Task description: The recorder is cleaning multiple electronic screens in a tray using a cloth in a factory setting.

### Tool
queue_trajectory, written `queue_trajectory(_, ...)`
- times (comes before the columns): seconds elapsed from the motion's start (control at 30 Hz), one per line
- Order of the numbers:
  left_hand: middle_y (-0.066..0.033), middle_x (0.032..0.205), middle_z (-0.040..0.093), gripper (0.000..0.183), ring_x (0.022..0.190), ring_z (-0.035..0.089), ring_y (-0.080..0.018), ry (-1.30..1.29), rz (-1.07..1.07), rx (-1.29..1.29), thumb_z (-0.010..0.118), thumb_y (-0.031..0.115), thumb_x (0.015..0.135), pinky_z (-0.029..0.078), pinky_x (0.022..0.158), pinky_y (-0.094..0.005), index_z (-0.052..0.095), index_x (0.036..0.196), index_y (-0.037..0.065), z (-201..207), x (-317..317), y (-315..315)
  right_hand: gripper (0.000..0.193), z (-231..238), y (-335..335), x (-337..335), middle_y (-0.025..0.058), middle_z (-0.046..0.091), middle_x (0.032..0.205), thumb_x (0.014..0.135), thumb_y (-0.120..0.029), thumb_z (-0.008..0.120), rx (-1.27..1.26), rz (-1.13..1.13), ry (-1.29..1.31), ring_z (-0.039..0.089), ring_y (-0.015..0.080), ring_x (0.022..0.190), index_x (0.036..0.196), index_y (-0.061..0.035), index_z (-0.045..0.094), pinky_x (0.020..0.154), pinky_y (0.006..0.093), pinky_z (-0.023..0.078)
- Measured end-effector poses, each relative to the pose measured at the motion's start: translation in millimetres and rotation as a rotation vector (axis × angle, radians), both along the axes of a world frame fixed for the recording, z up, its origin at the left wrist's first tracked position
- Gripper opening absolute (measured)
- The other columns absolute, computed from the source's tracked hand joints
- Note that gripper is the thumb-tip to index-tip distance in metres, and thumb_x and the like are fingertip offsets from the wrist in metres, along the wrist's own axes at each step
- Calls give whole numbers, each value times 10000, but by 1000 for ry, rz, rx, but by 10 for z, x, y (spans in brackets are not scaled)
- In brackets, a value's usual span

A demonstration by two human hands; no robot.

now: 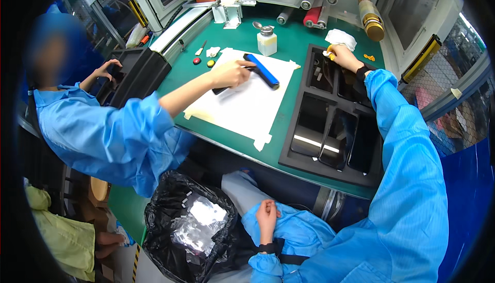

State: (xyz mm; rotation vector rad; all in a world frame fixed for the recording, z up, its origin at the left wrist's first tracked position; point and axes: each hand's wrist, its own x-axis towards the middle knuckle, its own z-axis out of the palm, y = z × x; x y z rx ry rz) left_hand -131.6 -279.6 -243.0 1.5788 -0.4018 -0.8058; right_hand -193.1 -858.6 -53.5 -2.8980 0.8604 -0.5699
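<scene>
My right hand (346, 58) reaches over the far end of a black tray (286, 151), its fingertips in yellow covers and pinched on a small white wipe (328, 54). Under that hand lie dark glossy phone-sized panels; one panel (320, 74) shows beside it, partly hidden. Nearer me in the tray's slots are several more, among them a wide panel (311, 123) and a narrower panel (337, 141). My left hand (267, 218) rests on my lap, fingers curled in with nothing visible in them.
A co-worker's hand (230, 74) holds a blue roller (262, 70) over white paper (247, 112). Behind stand a pump bottle (266, 41) and a crumpled white cloth (341, 38). A black-lined bin (160, 221) with clear film scraps sits beside my legs. Rollers (312, 14) hang at the back.
</scene>
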Motion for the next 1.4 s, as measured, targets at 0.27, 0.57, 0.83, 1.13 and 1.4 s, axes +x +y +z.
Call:
queue_trajectory(0.27,-65,740,585,88,535,576,-102,31,-43,-2,531,51,931,473,479,-228,559,958,-28,32,48,-16,194,319,839,-483,154,637,854,783,-57,625,358,394,152,624,288,806,972,-14,635,735,362,496)
queue_trajectory(0.57,-58,674,595,85,517,584,-107,-9,-8,3,546,48,917,474,479,-229,578,938,-28,19,31,42,222,206,594,-660,177,655,879,737,-64,615,185,172,154,631,349,828,952,-27,654,733,405,502)
queue_trajectory(0.83,-53,648,590,80,518,587,-112,-16,-39,8,545,49,918,472,490,-232,581,939,-19,21,12,-17,189,159,147,-754,188,664,864,746,-58,613,71,0,65,636,362,841,926,-39,665,728,415,498)
queue_trajectory(1.13,-69,740,587,92,546,581,-103,16,-97,-8,531,51,934,478,484,-225,559,965,-30,-23,31,-38,188,329,1073,-1025,134,628,827,786,-60,631,474,337,191,611,256,748,970,-22,640,673,336,481)
queue_trajectory(1.4,-51,665,580,87,527,587,-110,-12,-83,-19,544,52,922,471,494,-230,569,941,-29,58,-15,-88,188,103,78,-1282,183,657,896,756,-28,566,-110,-204,171,615,370,892,930,-44,637,770,434,487)
